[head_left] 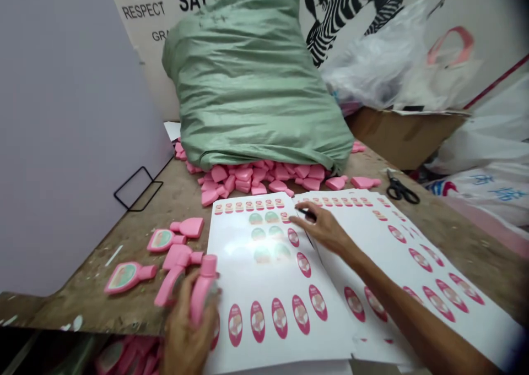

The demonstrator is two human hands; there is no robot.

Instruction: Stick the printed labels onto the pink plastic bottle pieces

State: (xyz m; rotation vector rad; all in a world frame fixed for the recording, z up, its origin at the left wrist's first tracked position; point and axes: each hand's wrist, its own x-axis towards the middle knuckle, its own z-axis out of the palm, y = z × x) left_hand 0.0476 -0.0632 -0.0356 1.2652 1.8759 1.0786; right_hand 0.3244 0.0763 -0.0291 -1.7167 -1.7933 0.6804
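A pink bottle (202, 293) is clamped in the left hand (185, 325) by the sticker sheet (233, 243), over which a black tool (307, 214) is held by the extended right hand (324, 230). Bottles (243, 174) are heaped under the green sack (264, 88).

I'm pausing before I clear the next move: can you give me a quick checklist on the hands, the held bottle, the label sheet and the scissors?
1. Left hand has a grip on the pink bottle: ok.
2. Right hand holds the small dark tool: ok.
3. Right hand is at the upper right of the left label sheet: ok.
4. A label is lifted on the right fingertips: cannot tell, too small.
5. Left label sheet is wholly in view: not ok, the left hand hides part of its lower left edge.
6. Scissors lie apart from both hands: ok.
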